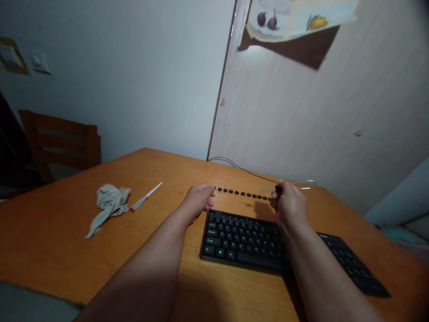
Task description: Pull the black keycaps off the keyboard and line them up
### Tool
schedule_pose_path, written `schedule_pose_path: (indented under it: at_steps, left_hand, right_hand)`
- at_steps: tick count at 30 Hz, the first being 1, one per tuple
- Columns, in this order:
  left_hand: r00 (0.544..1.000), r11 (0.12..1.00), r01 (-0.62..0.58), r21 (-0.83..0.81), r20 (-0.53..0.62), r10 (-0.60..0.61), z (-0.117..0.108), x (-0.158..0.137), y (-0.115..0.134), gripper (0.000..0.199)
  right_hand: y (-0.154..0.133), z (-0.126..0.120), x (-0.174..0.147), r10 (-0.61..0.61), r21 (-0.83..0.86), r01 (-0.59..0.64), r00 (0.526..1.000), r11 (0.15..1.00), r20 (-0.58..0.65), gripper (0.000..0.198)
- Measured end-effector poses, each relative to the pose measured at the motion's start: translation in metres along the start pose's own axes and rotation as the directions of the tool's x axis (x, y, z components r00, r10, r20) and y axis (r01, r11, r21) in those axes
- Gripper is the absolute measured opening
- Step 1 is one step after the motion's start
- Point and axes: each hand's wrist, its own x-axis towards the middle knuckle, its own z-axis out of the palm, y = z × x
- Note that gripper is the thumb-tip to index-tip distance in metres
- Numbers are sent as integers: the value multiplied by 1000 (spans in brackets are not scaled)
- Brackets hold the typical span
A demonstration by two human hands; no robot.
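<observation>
A black keyboard [248, 239] lies on the wooden table, and its top row shows bare sockets without caps. Behind it, several small black keycaps [237, 192] stand in a line. My left hand [199, 201] is closed beside the keyboard's upper left corner, its thumb and forefinger at the left end of that line; whether it grips a keycap is hidden. Over the keyboard's right part, my right hand [291, 203] is raised and closed, pinching a small black keycap [278, 189] between thumb and fingers. My right forearm covers some of the keys.
To the left lie a crumpled grey cloth [112, 201] and a white brush-like stick [147, 197] with a pink end. A thin black cable [246, 170] runs along the wall at the back. A wooden chair [63, 141] stands beyond the table's left edge.
</observation>
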Motion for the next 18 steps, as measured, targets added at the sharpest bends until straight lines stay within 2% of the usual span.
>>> schedule_pose_path:
  at_steps: [3,4,7,10,12,18]
  left_hand:
    - [1000,1000,2,-4,-7,-2,0,0,0,27]
    - [1000,1000,0,-4,-7,0,0,1,0,27]
    - [1000,1000,-10,-4,6,10,-2,3,-3,28]
    - [1000,1000,-21,-5,23,21,-3,5,-5,29]
    - [999,1000,-25,3,21,25,-4,6,-5,29]
    - [1000,999,-25,24,5,25,-4,4,-2,29]
  right_hand:
    - [-3,-7,7,-14,69,21,995,997,-100,21]
    - [-4,-8,8,7,77,-1,997,997,-82,22]
    - [-9,-9,7,79,85,-83,996,993,45,22]
    - [-15,-11,5,132,33,-142,967,989,217,21]
    - [-19,-15,6,155,-44,-149,955,988,254,21]
    - [-27,-38,21,125,-141,-113,989,984,80,21]
